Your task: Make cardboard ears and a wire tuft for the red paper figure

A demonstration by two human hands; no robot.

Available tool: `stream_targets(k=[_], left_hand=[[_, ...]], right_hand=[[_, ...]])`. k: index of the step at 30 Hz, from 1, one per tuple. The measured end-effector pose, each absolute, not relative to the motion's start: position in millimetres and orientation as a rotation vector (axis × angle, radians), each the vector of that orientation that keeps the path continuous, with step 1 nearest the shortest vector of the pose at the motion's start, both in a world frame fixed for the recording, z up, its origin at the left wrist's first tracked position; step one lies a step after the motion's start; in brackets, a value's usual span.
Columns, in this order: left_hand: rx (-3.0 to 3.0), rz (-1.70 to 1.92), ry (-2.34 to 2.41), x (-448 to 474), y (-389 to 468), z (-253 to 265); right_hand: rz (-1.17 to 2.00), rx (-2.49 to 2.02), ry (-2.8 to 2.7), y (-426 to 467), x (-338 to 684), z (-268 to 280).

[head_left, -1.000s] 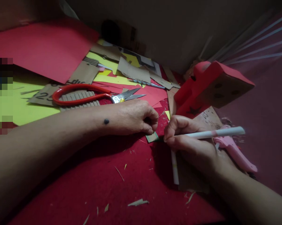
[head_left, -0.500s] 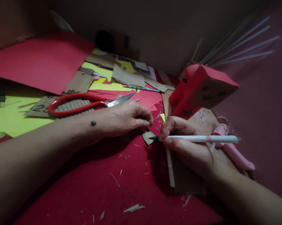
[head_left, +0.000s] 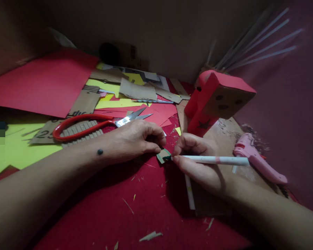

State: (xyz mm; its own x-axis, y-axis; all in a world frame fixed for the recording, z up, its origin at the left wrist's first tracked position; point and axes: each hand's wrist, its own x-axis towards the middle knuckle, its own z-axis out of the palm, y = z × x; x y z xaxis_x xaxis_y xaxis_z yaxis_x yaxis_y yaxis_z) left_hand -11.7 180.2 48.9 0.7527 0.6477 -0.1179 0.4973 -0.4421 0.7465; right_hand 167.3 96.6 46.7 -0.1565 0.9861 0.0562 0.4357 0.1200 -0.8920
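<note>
My right hand (head_left: 200,159) pinches a white felt-tip pen (head_left: 219,159), its green tip resting on a small cardboard piece (head_left: 162,158) with green along its edges. Thumb and curled fingers of my left hand (head_left: 143,139) hold that piece at its upper left edge, against the red tabletop (head_left: 135,215). Just behind the left hand lie red-handled scissors (head_left: 85,128), blades apart. Beyond the right hand stands a red paper and cardboard figure (head_left: 211,100) with dark face spots and a black star.
On the right, a pink glue gun (head_left: 257,158) rests on a cardboard sheet (head_left: 229,135). Red paper (head_left: 47,83), yellow paper (head_left: 23,149) and cardboard scraps (head_left: 138,89) cover the back and left. A second white pen (head_left: 190,192) lies below my right hand. Several white sticks (head_left: 265,34) stand at the back right.
The cardboard piece has turned slightly, and my left thumb now touches its edge. The pen has shifted a little left, its tip still on the piece. The view has tilted slightly.
</note>
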Motion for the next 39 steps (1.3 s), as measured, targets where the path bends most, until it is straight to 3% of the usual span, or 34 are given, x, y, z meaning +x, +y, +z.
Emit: stream_targets(k=[20, 39], left_hand=[[2.321, 0.264, 0.86, -7.4, 176.5, 49.1], [2.38, 0.282, 0.861, -7.2, 177.4, 46.5]], right_hand=[[0.884, -1.397, -1.854, 95.6, 163.8, 51.5], [1.023, -1.324, -1.821, 97.4, 175.0, 44.3]])
